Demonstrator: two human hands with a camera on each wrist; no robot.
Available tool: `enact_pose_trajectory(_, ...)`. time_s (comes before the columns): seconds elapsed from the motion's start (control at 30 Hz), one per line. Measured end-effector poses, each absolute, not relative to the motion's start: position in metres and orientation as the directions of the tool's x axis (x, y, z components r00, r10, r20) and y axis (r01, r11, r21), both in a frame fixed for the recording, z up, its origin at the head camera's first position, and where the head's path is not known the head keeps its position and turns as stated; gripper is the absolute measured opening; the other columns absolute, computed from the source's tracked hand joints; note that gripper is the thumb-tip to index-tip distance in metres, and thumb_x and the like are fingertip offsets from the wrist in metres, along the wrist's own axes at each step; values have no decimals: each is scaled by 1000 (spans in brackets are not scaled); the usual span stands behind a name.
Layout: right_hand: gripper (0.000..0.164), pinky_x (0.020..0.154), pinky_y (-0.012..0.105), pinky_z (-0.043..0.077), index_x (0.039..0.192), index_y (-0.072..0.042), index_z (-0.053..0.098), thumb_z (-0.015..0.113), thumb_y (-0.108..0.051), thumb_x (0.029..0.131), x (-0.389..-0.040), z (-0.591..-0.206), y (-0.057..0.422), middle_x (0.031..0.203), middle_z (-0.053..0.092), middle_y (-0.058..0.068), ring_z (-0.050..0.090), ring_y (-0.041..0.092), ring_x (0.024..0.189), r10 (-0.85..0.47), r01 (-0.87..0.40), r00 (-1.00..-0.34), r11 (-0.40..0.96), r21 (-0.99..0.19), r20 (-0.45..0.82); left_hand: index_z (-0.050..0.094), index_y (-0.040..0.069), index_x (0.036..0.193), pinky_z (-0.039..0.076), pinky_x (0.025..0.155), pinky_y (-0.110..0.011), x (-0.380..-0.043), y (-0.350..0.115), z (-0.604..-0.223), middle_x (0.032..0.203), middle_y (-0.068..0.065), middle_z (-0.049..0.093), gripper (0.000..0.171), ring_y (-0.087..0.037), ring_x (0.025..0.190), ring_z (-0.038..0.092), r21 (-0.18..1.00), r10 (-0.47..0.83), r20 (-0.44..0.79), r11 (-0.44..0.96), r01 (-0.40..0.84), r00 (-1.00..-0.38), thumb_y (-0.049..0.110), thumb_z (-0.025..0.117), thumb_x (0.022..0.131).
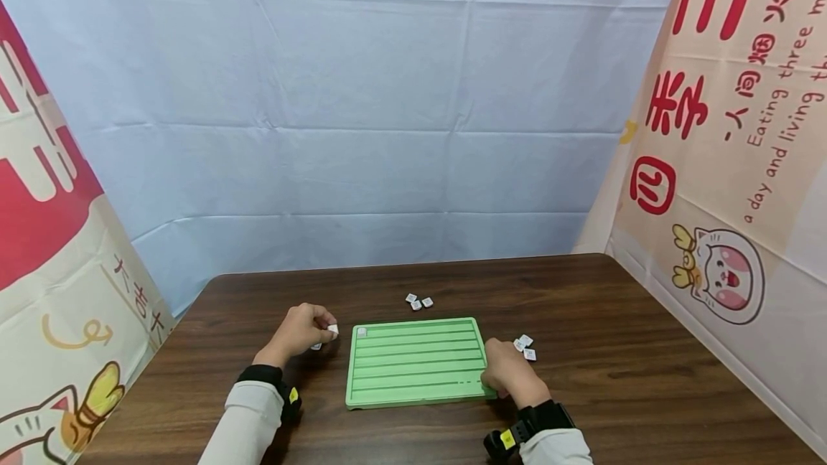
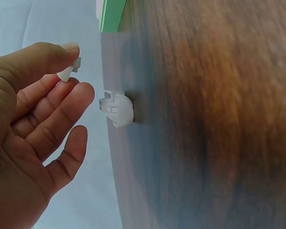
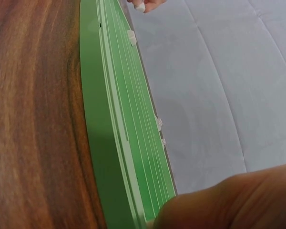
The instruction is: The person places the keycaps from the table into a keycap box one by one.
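Between thumb and fingertips, my left hand (image 1: 298, 331) pinches a small white tile (image 1: 332, 331), held just off the table left of the green grooved board (image 1: 416, 364). The left wrist view shows this tile edge-on, its printed face hidden. White tiles (image 2: 119, 109) lie on the table by that hand, partly covered by it in the head view. At the board's right edge, my right hand (image 1: 512, 372) grips the near corner with curled fingers, most of them hidden. One white tile (image 1: 362, 332) sits in the board's far left corner, in the top row.
Beyond the board lies a group of white tiles (image 1: 416, 304). Several more white tiles (image 1: 526, 347) are on the table just right of my right hand. The dark wooden table (image 1: 646, 379) ends at a pale blue cloth (image 1: 362, 128), with printed cloths at both sides.
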State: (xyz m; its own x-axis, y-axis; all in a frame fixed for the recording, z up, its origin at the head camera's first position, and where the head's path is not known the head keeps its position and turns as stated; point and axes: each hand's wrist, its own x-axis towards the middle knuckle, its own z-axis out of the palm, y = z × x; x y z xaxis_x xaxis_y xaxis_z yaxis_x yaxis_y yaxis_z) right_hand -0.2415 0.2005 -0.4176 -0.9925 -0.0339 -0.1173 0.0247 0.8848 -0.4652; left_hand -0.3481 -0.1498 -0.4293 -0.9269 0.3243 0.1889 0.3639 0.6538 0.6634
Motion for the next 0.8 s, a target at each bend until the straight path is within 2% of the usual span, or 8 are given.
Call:
enact_pose_trajectory(0.3, 13, 41, 25, 33, 77, 0, 52, 56, 13, 77, -241, -417, 202, 60, 49, 13, 47, 17, 42, -38, 26, -991, 881, -472, -125, 68, 6, 82, 45, 50, -30, -350, -141, -432, 72, 0, 57, 7, -15, 60, 52, 669, 354, 208, 629, 396, -912, 1, 71, 79)
enact_pose_trajectory(0.53, 14, 40, 25, 33, 76, 0, 52, 56, 13, 77, -241, -416, 201, 60, 48, 13, 47, 17, 43, -32, 35, -991, 880, -474, -132, 68, 7, 84, 46, 59, -30, -353, -128, -432, 75, 1, 57, 7, -14, 67, 53, 663, 388, 224, 612, 431, -894, 1, 70, 80)
enact_pose_trajectory(0.8, 17, 40, 25, 32, 72, -2, 51, 55, 14, 76, -240, -418, 200, 53, 42, 7, 44, 16, 41, -46, 9, -994, 875, -484, -102, 68, 9, 84, 46, 59, -30, -358, -118, -437, 76, 2, 57, 8, -13, 68, 53, 634, 423, 268, 599, 489, -865, 3, 72, 79)
